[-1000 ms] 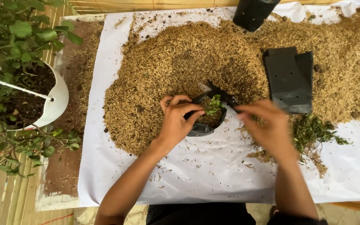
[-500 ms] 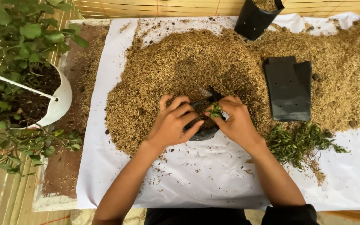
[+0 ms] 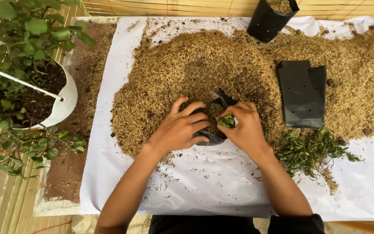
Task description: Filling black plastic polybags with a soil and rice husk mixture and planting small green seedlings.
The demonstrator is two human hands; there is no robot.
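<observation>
A small black nursery bag (image 3: 213, 138) sits at the near edge of a heap of rice husk (image 3: 204, 65), clasped between both hands. The left hand (image 3: 179, 130) wraps its 9 o'clock side, fingers curled closed on the rim. The right hand (image 3: 244, 130) presses in from 3 o'clock and pinches a green cutting (image 3: 227, 120) at the bag's mouth. Toward 6 o'clock the white sheet (image 3: 204, 186) lies bare apart from stray husks, giving free room between the forearms. At 4 o'clock, near the right wrist, lies a pile of green sprigs (image 3: 310, 149). Flat black bags (image 3: 301, 93) rest at 2 o'clock, a filled black bag (image 3: 268, 21) stands at 1 o'clock. A white pot (image 3: 63, 102) with a leafy plant crowds 9 o'clock, well apart.
</observation>
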